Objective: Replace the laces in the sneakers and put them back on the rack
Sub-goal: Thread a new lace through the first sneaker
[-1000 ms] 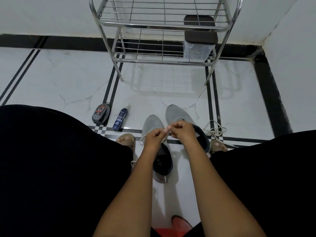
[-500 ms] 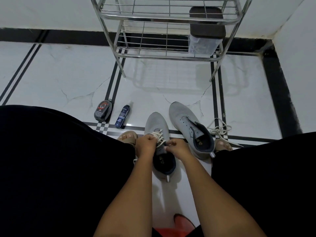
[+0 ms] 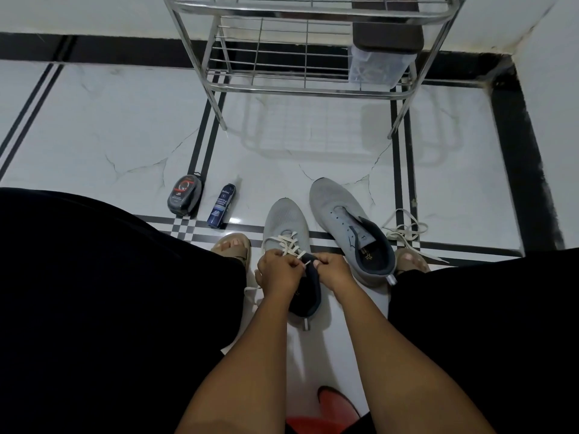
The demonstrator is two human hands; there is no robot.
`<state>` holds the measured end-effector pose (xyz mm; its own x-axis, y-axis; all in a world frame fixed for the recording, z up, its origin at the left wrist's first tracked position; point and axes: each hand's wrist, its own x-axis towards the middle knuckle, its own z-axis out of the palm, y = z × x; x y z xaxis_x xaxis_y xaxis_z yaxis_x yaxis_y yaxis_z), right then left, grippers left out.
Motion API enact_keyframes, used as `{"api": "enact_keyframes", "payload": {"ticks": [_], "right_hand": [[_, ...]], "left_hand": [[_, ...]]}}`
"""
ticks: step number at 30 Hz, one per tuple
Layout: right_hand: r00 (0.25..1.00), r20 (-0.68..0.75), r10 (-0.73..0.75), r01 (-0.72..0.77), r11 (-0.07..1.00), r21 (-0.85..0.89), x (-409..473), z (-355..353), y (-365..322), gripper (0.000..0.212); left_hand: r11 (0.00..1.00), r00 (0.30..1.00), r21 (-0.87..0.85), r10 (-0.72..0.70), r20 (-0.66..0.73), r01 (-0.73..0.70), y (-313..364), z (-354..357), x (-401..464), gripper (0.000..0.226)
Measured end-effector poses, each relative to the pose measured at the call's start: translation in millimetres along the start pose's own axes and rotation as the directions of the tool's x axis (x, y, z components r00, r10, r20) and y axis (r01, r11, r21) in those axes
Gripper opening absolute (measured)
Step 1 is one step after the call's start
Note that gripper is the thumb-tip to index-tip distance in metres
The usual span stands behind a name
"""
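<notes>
Two grey sneakers stand on the floor between my knees. The left sneaker (image 3: 285, 221) carries a white lace (image 3: 289, 243) crossed through its eyelets. My left hand (image 3: 277, 274) and my right hand (image 3: 332, 270) meet over its tongue, each pinching an end of that lace. The right sneaker (image 3: 336, 205) has bare eyelets and an open dark collar. A loose white lace (image 3: 404, 230) lies on the floor just right of it. The steel shoe rack (image 3: 308, 90) stands against the far wall.
A shoe-polish sponge (image 3: 184, 195) and a blue spray bottle (image 3: 221, 205) lie left of the sneakers. A clear box with a dark lid (image 3: 382, 54) sits on the rack's right side. My sandalled feet flank the sneakers; something red (image 3: 326, 413) sits below.
My hands dropped from above both sneakers to the left sneaker's tongue, uncovering the right sneaker. The view shifted slightly, with the rack now higher in frame.
</notes>
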<state>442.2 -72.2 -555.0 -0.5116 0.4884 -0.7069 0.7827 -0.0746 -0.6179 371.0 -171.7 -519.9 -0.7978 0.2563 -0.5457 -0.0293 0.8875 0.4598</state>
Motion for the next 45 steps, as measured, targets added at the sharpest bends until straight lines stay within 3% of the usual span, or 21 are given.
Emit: {"api": "enact_keyframes", "payload": {"ticks": [5,8,13,15,18,20,24,27,30,32,35,37,38,39,40,41,42,43,45], "right_hand": [[1.0,0.018,0.011,-0.012,0.998,0.055,0.7,0.8,0.3,0.031],[1.0,0.024,0.004,-0.006,0.998,0.069,-0.8,-0.1,-0.2,0.031],[0.999,0.053,-0.008,0.002,0.994,0.111,-5.9,-1.6,-3.9,0.03],[0.998,0.052,0.044,-0.054,0.975,0.218,-9.1,-4.0,-6.1,0.024],[0.974,0.124,0.188,-0.225,0.837,0.499,-11.0,-5.1,-6.2,0.019],[0.975,0.119,0.188,-0.222,0.836,0.502,-6.2,-3.4,-3.7,0.017],[0.983,0.039,0.179,-0.18,0.903,0.391,-2.2,-1.1,-11.7,0.017],[0.979,-0.02,0.201,-0.175,0.894,0.412,-6.9,-4.5,-15.4,0.028],[0.971,-0.061,0.233,-0.175,0.858,0.482,-8.6,-7.6,-18.1,0.028],[0.962,-0.128,0.242,-0.137,0.83,0.54,-8.6,-13.7,-26.3,0.023],[0.921,-0.186,0.341,-0.074,0.625,0.777,-9.9,-39.6,-38.7,0.026],[0.895,-0.218,0.39,-0.048,0.57,0.82,-15.5,-68.5,-43.9,0.029],[0.863,-0.281,0.419,-0.014,0.577,0.817,-21.9,-82.7,-47.8,0.032],[0.779,-0.412,0.473,0.056,0.602,0.796,-28.3,-93.9,-50.9,0.032],[0.639,-0.576,0.509,0.142,0.659,0.739,-36.1,-100.9,-55.6,0.03],[0.497,-0.729,0.471,0.221,0.744,0.631,-43.4,-103.8,-59.6,0.029],[0.438,-0.824,0.36,0.264,0.824,0.501,-50.7,-102.6,-67.6,0.025],[0.459,-0.859,0.227,0.27,0.885,0.378,-52.1,-97.4,-71.3,0.022],[0.663,-0.749,-0.008,0.169,0.976,0.139,-45.8,-79.9,-69.5,0.021]], "left_hand": [[0.993,0.999,0.106,0.047,-0.006,-0.046,3.3,-0.7,-0.4,0.012],[0.964,0.991,0.234,0.132,-0.015,-0.125,5.5,1.1,-0.3,0.019],[0.933,0.969,0.296,0.237,-0.073,-0.206,5.4,6.0,-2.0,0.02],[0.94,0.969,0.275,0.233,-0.087,-0.201,3.3,6.1,-2.0,0.018],[0.939,0.968,0.281,0.234,-0.091,-0.2,2.8,5.6,-0.7,0.016],[0.932,0.968,0.305,0.233,-0.097,-0.193,3.8,6.8,0.3,0.019],[0.98,0.96,0.185,0.121,-0.251,-0.075,-3.2,5.9,-5.9,0.062],[0.994,0.954,-0.022,-0.113,-0.276,0.111,-12.7,1.0,-19.5,0.082],[0.932,0.933,-0.228,-0.322,-0.161,0.282,-19.6,0.4,-26.0,0.064],[0.934,0.94,-0.209,-0.319,-0.118,0.29,-22.9,2.2,-25.0,0.046],[0.95,0.955,-0.15,-0.288,-0.07,0.276,-26.6,2.3,-20.1,0.032],[0.96,0.963,-0.099,-0.266,-0.046,0.261,-28.4,1.0,-18.3,0.028],[0.964,0.966,-0.08,-0.257,-0.036,0.254,-29.6,1.2,-17.6,0.026],[0.965,0.967,-0.071,-0.253,-0.026,0.251,-30.9,2.0,-16.1,0.024],[0.966,0.968,-0.073,-0.252,-0.018,0.25,-31.9,3.0,-14.3,0.024],[0.965,0.968,-0.078,-0.251,-0.012,0.249,-32.8,3.6,-13.6,0.023],[0.966,0.969,-0.083,-0.246,-0.006,0.244,-33.4,4.3,-13.2,0.023],[0.967,0.972,-0.093,-0.237,0.0,0.236,-33.1,4.9,-13.3,0.023],[0.96,0.971,-0.149,-0.24,0.01,0.239,-32.0,4.6,-13.3,0.028]]}}
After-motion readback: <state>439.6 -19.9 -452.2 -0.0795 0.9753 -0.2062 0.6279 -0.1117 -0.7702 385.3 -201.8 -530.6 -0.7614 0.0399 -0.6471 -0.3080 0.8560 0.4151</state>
